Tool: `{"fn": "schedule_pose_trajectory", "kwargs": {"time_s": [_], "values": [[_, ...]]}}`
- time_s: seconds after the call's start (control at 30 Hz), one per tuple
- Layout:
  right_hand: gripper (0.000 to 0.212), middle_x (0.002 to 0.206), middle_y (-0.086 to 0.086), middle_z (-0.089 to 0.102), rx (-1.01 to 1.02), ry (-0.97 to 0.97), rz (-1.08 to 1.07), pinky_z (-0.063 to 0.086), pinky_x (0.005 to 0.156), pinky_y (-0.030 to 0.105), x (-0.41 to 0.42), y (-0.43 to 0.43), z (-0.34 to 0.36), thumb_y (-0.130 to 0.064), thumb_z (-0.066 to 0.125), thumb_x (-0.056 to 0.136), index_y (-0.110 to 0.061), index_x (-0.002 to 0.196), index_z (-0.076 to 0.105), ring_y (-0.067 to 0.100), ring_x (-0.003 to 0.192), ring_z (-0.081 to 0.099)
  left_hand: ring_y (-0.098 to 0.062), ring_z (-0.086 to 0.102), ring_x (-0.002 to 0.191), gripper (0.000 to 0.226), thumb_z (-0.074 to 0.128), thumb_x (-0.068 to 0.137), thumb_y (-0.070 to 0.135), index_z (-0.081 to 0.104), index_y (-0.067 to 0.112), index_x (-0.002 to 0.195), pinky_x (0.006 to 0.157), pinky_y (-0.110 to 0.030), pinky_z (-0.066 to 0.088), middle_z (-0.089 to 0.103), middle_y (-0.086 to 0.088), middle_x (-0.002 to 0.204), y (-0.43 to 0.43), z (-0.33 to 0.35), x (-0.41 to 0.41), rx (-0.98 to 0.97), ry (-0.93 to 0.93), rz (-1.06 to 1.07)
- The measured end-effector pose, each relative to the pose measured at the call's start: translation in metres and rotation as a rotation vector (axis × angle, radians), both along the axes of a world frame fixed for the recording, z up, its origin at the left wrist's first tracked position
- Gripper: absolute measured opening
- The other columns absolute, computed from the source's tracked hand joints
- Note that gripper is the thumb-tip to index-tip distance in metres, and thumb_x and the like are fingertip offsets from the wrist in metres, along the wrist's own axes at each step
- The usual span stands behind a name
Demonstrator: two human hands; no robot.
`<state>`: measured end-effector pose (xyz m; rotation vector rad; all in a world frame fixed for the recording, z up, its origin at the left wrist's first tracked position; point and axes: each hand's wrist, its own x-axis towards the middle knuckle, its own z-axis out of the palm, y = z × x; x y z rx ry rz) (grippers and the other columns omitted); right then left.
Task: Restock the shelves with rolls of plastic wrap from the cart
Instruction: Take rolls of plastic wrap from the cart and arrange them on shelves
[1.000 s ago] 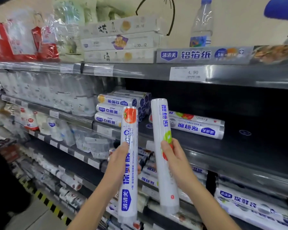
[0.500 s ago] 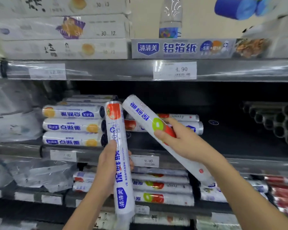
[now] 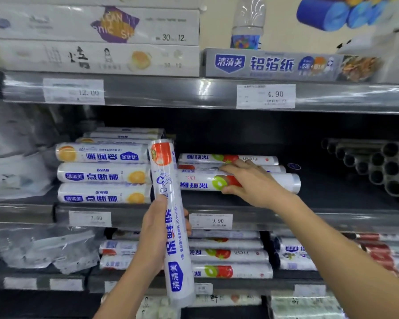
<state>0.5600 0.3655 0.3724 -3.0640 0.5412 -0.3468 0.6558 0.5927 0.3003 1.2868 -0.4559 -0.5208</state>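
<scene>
Fingers (image 3: pixel 234 167) of the right hand (image 3: pixel 251 183) were curled over a lying roll (image 3: pixel 200 180) of plastic wrap, with the thumb tucked under its front side, so the hand gripped it near the middle. That lying roll rested lengthwise on the middle shelf (image 3: pixel 309 218), just above the 9.90 price tag (image 3: pixel 211 221) and a little to its right, with its kiwi and tomato print showing beside the thumb. Two back rolls (image 3: pixel 228 158) of the same kind lay directly behind it, farther above the tag.

The left hand (image 3: pixel 156 231) gripped an upright roll (image 3: pixel 170 203), its fingers wrapped round the tube just left of the tag, with the fingertips showing on the tube's right side. This upright roll stood nearly vertical, its top leaning slightly left, in front of the shelf rather than on it.

Up and left of the tag, three orange-printed rolls (image 3: pixel 101 173) sat stacked on the same shelf. Far right of the tag lay a pile of dark tubes (image 3: pixel 378 166). Below the tag lay several lower rolls (image 3: pixel 228 254), and high above it stood a grey foil box (image 3: pixel 274 64).
</scene>
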Motion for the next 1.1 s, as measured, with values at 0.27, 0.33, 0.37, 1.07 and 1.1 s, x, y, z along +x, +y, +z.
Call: {"fn": "schedule_pose_trajectory", "kwargs": {"time_s": [0.27, 0.33, 0.37, 1.07, 1.1], "values": [[0.062, 0.131, 0.007, 0.046, -0.033, -0.082, 0.002, 0.040, 0.102, 0.043, 0.018, -0.015, -0.021, -0.048, 0.064, 0.094, -0.028, 0.150, 0.046, 0.029, 0.122, 0.042, -0.028, 0.068, 0.061, 0.084, 0.043, 0.079, 0.069, 0.062, -0.007, 0.110, 0.054, -0.030, 0.056, 0.070, -0.028, 0.081, 0.004, 0.003, 0.001, -0.019, 0.014, 0.009], [0.061, 0.131, 0.008, 0.050, -0.011, -0.110, -0.004, 0.041, 0.100, 0.042, 0.020, -0.019, -0.022, -0.046, 0.067, 0.093, -0.027, 0.148, 0.050, 0.030, 0.120, 0.044, -0.029, 0.068, 0.064, 0.088, 0.047, 0.076, 0.070, 0.060, -0.008, 0.115, 0.056, -0.030, 0.057, 0.068, -0.033, 0.087, 0.005, 0.004, 0.000, -0.050, 0.030, 0.008], [0.059, 0.130, 0.008, 0.052, -0.008, -0.135, -0.007, 0.042, 0.100, 0.043, 0.020, -0.017, -0.022, -0.045, 0.068, 0.093, -0.026, 0.147, 0.052, 0.030, 0.120, 0.046, -0.030, 0.069, 0.066, 0.089, 0.048, 0.075, 0.070, 0.059, -0.008, 0.117, 0.057, -0.030, 0.058, 0.067, -0.034, 0.090, 0.005, 0.004, 0.000, -0.059, 0.032, 0.010], [0.045, 0.104, -0.017, 0.071, 0.852, -0.472, 0.221, 0.059, 0.080, 0.026, -0.023, 0.095, -0.007, -0.034, 0.079, 0.086, -0.032, 0.126, 0.060, 0.002, 0.093, 0.069, -0.008, 0.060, 0.127, 0.054, 0.046, 0.095, 0.062, 0.047, 0.034, 0.142, 0.103, -0.031, 0.050, 0.066, 0.009, 0.134, -0.020, 0.017, -0.015, -0.170, -0.142, -0.228], [0.043, 0.104, -0.017, 0.071, 0.818, -0.479, 0.218, 0.057, 0.079, 0.023, -0.026, 0.088, 0.000, -0.033, 0.079, 0.087, -0.032, 0.126, 0.062, 0.001, 0.093, 0.068, 0.000, 0.058, 0.124, 0.045, 0.046, 0.096, 0.059, 0.052, 0.037, 0.135, 0.102, -0.023, 0.048, 0.066, 0.018, 0.128, -0.019, 0.018, -0.011, -0.100, -0.289, -0.198]]}}
